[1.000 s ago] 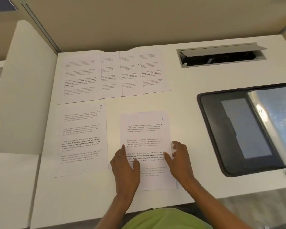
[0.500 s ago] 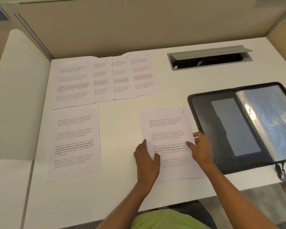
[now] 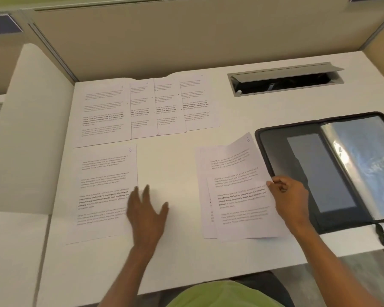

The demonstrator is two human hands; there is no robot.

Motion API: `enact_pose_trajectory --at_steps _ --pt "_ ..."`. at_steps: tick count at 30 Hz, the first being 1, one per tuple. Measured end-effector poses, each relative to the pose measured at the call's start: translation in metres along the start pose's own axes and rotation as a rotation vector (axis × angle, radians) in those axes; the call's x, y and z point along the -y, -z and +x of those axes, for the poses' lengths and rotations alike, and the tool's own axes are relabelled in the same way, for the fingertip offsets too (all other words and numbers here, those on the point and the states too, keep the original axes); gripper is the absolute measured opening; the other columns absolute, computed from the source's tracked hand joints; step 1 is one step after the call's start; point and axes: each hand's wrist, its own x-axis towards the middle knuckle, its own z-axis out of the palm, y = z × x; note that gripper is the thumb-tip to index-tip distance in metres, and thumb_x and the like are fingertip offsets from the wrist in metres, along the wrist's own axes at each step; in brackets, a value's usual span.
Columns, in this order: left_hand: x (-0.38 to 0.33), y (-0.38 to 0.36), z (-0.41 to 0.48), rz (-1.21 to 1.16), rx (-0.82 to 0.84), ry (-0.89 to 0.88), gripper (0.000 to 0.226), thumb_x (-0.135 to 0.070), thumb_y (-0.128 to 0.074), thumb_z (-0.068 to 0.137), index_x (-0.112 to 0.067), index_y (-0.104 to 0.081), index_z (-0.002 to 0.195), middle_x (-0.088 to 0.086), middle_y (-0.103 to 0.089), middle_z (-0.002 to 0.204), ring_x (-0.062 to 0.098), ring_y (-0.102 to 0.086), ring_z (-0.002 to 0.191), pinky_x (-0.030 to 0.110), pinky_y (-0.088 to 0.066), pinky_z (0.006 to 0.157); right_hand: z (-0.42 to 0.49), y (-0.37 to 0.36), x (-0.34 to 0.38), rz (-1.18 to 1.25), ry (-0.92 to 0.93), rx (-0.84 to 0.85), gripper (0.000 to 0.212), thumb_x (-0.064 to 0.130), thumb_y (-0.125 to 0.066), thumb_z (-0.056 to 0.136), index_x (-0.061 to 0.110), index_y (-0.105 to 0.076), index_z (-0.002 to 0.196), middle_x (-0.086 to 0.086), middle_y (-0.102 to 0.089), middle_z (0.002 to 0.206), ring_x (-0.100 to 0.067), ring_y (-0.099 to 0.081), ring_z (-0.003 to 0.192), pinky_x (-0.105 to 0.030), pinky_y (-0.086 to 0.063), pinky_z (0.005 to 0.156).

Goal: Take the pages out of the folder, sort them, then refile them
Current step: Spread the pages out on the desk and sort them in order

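Just left of the open folder (image 3: pixel 273 151) on the bench (image 3: pixel 175 156), page 6 (image 3: pixel 235 173) lies lengthwise away from the person, its right edge pinched and raised by the right hand (image 3: pixel 290 196) (the nearer one), while the left hand (image 3: pixel 146 211) rests spread, empty, beside page 5 (image 3: pixel 104 187).

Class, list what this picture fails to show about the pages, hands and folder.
Head view:
- left hand: motion-blurred; contact with page 5 unclear.
- Sheets under page 6: numbers covered by it.
- Folder: right side cut by frame edge.
- Back-row pages: text too small.
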Motion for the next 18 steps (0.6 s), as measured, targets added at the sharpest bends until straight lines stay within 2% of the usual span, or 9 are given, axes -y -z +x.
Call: enact_pose_trajectory --at_steps 4,8,15,18 --pt "0.049 0.029 0.024 0.145 -0.035 0.11 0.097 -0.054 -0.075 0.089 -0.008 -0.032 0.162 0.027 -0.021 0.168 0.041 -0.014 0.158 0.057 -0.018 0.125 0.0 -0.015 0.02 0.253 -0.138 0.087 0.009 0.024 -0.07 0.096 0.015 -0.071 0.097 0.002 -0.074 0.098 -0.019 -0.071 0.084 -0.029 -0.056 0.069" --pt "0.062 0.037 0.032 0.159 -0.013 0.17 0.101 -0.057 -0.079 0.085 -0.009 -0.033 0.161 0.026 -0.026 0.167 0.043 -0.021 0.154 0.06 -0.026 0.12 -0.005 -0.042 0.042 0.446 -0.192 0.224 0.005 0.017 -0.07 0.096 0.017 -0.073 0.092 0.008 -0.078 0.094 -0.018 -0.076 0.084 -0.03 -0.06 0.068" --pt "0.062 0.032 0.028 0.201 -0.023 0.147 0.093 -0.051 -0.078 0.088 -0.008 -0.036 0.159 0.028 -0.031 0.163 0.047 -0.027 0.151 0.064 -0.033 0.114 -0.015 -0.099 0.066 0.405 -0.159 0.335 0.004 0.018 -0.076 0.092 0.015 -0.073 0.091 -0.002 -0.079 0.091 -0.024 -0.076 0.087 -0.05 -0.062 0.084" --pt "0.06 0.029 0.028 0.236 -0.019 0.153 0.097 -0.062 -0.073 0.086 -0.011 -0.034 0.16 0.029 -0.029 0.164 0.046 -0.026 0.151 0.064 -0.033 0.115 -0.017 -0.115 0.074 0.351 -0.129 0.332 0.006 0.02 -0.077 0.091 0.016 -0.073 0.092 -0.001 -0.078 0.09 -0.022 -0.075 0.085 -0.05 -0.062 0.082"
